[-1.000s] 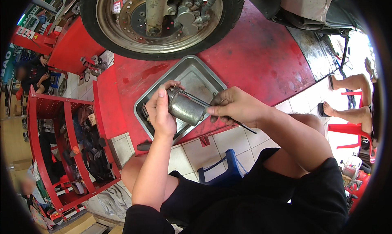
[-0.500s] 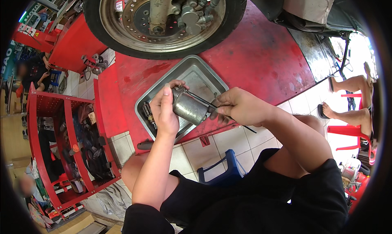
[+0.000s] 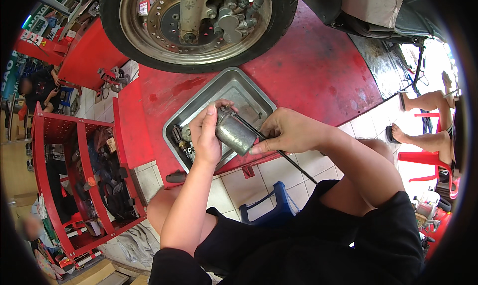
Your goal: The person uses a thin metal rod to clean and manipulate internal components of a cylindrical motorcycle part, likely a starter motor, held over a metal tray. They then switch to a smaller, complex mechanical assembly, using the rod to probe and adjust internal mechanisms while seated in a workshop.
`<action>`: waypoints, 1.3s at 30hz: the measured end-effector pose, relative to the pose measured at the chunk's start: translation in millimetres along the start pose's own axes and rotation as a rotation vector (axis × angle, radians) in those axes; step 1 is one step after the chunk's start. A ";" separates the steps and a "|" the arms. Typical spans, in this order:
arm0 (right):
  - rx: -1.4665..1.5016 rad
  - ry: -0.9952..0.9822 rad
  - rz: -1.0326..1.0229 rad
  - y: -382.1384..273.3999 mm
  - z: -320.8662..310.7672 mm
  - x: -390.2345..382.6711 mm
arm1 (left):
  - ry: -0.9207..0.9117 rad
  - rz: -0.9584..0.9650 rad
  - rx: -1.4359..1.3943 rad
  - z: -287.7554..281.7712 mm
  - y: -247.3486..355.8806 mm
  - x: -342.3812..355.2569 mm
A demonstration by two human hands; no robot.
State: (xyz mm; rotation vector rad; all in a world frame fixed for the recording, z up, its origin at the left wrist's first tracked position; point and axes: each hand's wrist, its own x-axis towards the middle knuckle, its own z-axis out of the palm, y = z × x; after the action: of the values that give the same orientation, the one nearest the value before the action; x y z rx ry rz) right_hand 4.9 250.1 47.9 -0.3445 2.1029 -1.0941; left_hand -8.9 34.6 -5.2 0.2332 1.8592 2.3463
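Observation:
My left hand [image 3: 206,135] is wrapped around a grey metal cylinder [image 3: 235,135] that looks like a starter motor housing, held tilted over the near part of a metal tray [image 3: 244,93]. A thin black cable [image 3: 298,169] runs along the cylinder's upper side and slants down to the right past its lower end. Gripping the cable, my right hand [image 3: 291,130] has its thumb by the cylinder's lower end. Several small metal parts [image 3: 182,139] lie in the tray's left side, partly hidden behind my left hand.
The tray rests on a red platform [image 3: 318,71] below a motorcycle wheel [image 3: 214,66]. A dark-handled tool [image 3: 176,177] lies at its near edge. A blue stool [image 3: 279,205] stands below; a red shelf rack [image 3: 82,150] is at left. Other people sit at far left and right.
The cylinder has shifted slightly right and down in my left hand. The black cable now reaches straighter and farther toward the lower right. My right thumb has moved against the cylinder's lower end.

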 end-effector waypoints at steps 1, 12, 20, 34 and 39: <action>0.148 -0.049 0.019 2.1 2.1 0.0 | -0.003 -0.011 -0.008 0.2 0.6 -0.2; 0.370 -0.234 0.015 8.2 -6.2 -12.5 | -0.038 -0.073 -0.121 -3.0 -3.5 1.0; 0.478 -0.285 -0.051 20.0 1.5 -6.4 | -0.033 -0.088 -0.131 -4.0 -4.8 2.4; 0.423 -0.286 -0.041 22.0 -7.1 -3.5 | -0.039 -0.107 -0.166 -8.1 -5.6 4.7; 0.659 -0.287 -0.041 29.0 -1.7 -9.4 | -0.044 -0.091 -0.143 -7.3 -7.8 6.6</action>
State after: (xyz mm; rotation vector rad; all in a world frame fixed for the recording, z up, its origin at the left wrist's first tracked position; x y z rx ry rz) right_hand 12.9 273.6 30.0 -0.2040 1.3944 -1.5791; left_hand -16.8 30.8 -14.1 0.1789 1.6379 2.3787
